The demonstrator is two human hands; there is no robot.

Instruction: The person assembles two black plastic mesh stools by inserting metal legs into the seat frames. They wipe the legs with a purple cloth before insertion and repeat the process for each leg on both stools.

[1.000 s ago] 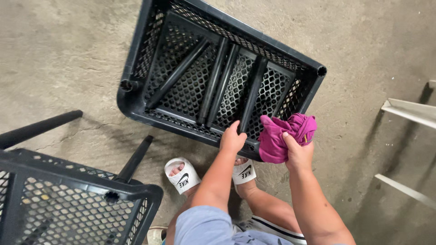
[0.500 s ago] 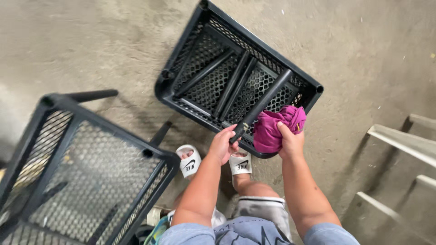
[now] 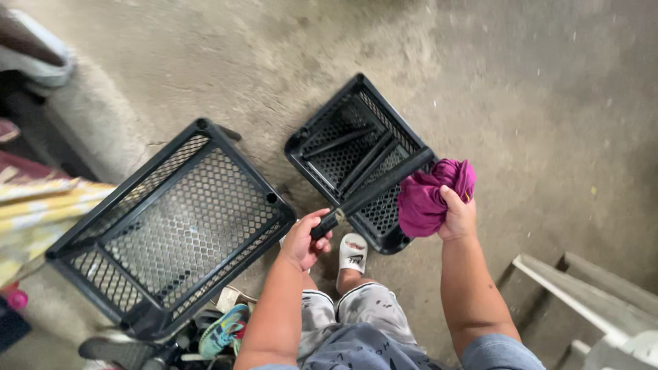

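Head view: our left hand [image 3: 303, 241] is wrapped tight around a black stool leg [image 3: 373, 193], our right hand [image 3: 458, 216] clamped on the magenta rag [image 3: 426, 195] just beside it. We'd wipe along the leg. Open floor [image 3: 534, 103] right; second stool [image 3: 171, 226] crowds left.

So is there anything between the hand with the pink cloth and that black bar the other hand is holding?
Nothing visible. The right hand holds the bunched magenta cloth right beside the far end of the black bar, which the left hand grips at its near end. The cloth seems to touch or nearly touch the bar; only the upturned black stool lies below.
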